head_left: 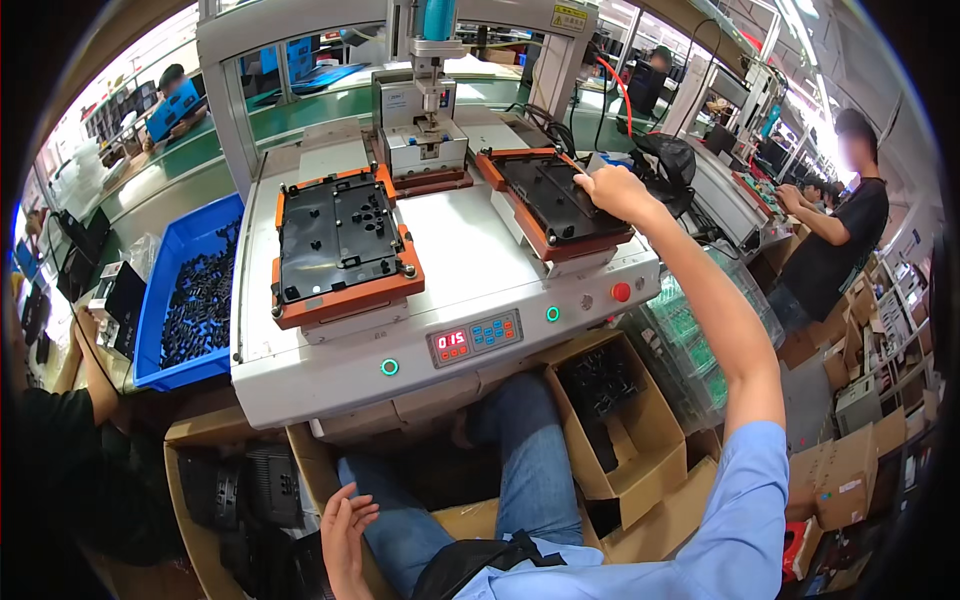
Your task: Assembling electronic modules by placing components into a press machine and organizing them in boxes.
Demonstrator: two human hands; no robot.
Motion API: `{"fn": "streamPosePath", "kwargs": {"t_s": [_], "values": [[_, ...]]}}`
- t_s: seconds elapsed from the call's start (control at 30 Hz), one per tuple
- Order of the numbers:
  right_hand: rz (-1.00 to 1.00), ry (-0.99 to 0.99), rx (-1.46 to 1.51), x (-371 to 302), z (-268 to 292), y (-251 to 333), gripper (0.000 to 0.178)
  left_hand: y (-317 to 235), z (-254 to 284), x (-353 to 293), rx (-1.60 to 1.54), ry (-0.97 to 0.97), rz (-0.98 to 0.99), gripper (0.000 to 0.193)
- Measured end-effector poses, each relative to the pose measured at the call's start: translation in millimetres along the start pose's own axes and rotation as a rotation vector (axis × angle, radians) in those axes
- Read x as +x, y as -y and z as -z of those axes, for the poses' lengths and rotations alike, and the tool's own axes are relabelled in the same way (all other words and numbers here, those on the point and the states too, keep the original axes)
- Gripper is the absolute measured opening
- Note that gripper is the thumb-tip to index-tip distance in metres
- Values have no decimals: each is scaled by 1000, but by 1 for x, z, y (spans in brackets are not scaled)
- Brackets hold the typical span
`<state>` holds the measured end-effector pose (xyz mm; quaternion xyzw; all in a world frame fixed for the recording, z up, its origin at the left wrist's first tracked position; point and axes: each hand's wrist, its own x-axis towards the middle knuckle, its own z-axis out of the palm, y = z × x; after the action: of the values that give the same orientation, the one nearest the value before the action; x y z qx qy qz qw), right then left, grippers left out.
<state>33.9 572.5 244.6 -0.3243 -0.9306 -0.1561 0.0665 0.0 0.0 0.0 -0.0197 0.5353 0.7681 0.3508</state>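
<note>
Our right hand (612, 192) is nearer the right-hand black panel (555, 198), which lies just left of the grip in its orange fixture (592, 243), long axis slanting nearward and right; whether fingers pinch it, we cannot tell. Our left hand (346, 518), loosely spread, empty, hangs near a cardboard box (195, 515); a press unit (424, 150) stands left of the panel.

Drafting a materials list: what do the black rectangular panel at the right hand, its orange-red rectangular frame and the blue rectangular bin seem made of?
Black panel: likely moulded plastic, satin; faint sheen, raised details.
Orange-red frame: perhaps plastic or resin board, dull; even colour.
Blue bin: probably plastic, smooth; uniform colour.
</note>
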Motion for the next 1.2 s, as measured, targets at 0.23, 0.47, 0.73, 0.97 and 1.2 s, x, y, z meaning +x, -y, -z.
{"fn": "streamPosePath", "kwargs": {"t_s": [0.23, 0.47, 0.73, 0.97, 1.2], "values": [[228, -251, 126, 30, -54, -22, 38, 3, -21, 7, 5, 5, -1, 33], [44, -171, 121, 41, -63, -5, 46, 5, -21, 7, -6, -3, -12, 32], [-243, -5, 224, 24, 16, 13, 50, 5, -1, -8, 57, -70, -35, 34], [-243, -97, 241, 73, -8, 14, 53, 22, 36, 3, 311, -294, -322, 31], [-212, -130, 238, 106, -34, -1, 37, 35, 59, 18, 521, -334, -399, 23]]}}
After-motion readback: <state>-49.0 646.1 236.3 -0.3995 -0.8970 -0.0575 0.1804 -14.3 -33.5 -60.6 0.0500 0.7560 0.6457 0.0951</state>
